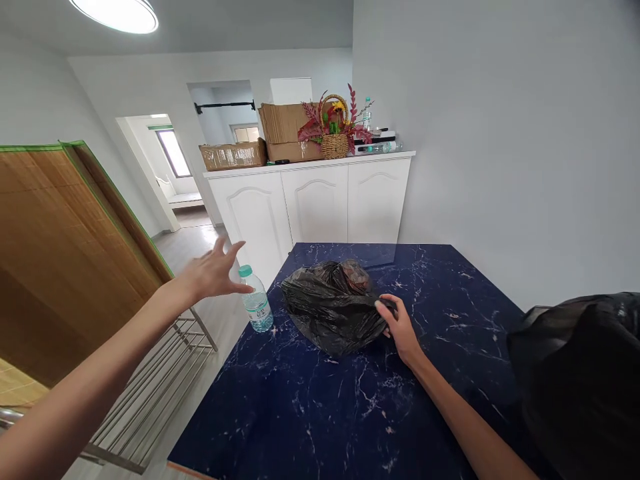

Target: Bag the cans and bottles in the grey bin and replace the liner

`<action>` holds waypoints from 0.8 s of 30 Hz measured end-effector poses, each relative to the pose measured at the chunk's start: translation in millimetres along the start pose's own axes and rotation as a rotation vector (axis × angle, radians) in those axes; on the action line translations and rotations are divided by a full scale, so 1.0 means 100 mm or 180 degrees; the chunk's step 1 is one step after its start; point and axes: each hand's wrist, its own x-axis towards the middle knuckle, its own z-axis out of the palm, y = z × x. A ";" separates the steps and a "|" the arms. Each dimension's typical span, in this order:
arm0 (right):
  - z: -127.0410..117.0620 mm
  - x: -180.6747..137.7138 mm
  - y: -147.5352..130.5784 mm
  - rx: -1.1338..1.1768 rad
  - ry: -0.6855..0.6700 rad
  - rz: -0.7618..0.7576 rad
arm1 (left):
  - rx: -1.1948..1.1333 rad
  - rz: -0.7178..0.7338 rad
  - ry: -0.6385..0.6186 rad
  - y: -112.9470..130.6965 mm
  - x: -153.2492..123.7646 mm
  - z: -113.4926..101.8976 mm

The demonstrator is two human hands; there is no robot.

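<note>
A black plastic bag (333,307), crumpled and bulging with something reddish showing faintly through its top, lies on the blue marbled table (345,413). My right hand (397,323) pinches the bag's right edge between thumb and fingers. Off to the left, my left hand (215,270) is raised with its fingers spread, holding nothing. Just beside it, a clear water bottle (259,307) with a green cap stands upright at the table's left edge. The left thumb overlaps the bottle in view; I cannot tell whether they touch.
Another large black bag (580,373) is at the table's right side. Beyond the table stands a white cabinet (320,200) bearing cardboard boxes (287,130), a flower basket (335,145) and bottles. A metal rack (150,400) and a bamboo mat (75,253) are on the left.
</note>
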 end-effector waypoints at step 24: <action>0.39 -0.41 -0.16 -0.0780 -0.0194 -0.0811 | -0.1371 0.2051 -0.0400 1.54 0.04 1.81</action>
